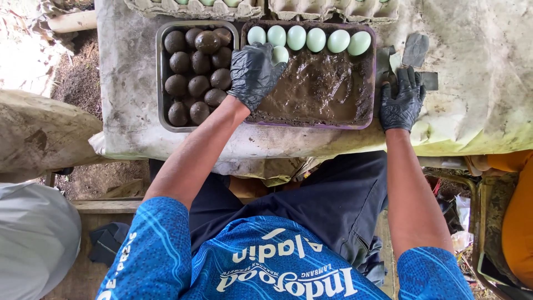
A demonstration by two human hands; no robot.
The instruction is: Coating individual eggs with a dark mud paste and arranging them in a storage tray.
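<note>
Two trays side by side on a covered table, one hand at each

The left hand (252,72) rests at the near-left corner of the mud tray (363,119), its fingers over a single egg (281,54) lying in the mud. Behind that hand, along the tray's far wall, six eggs (317,39) stand in a row running rightward. Just left of the hand, touching the mud tray, sits the metal tray (161,72) filled with coated eggs (189,86). The right hand (401,100) lies flat on the table cover (477,72) just outside the mud tray's right wall. Behind both trays, at the table's far edge, lie egg cartons (194,10).
</note>
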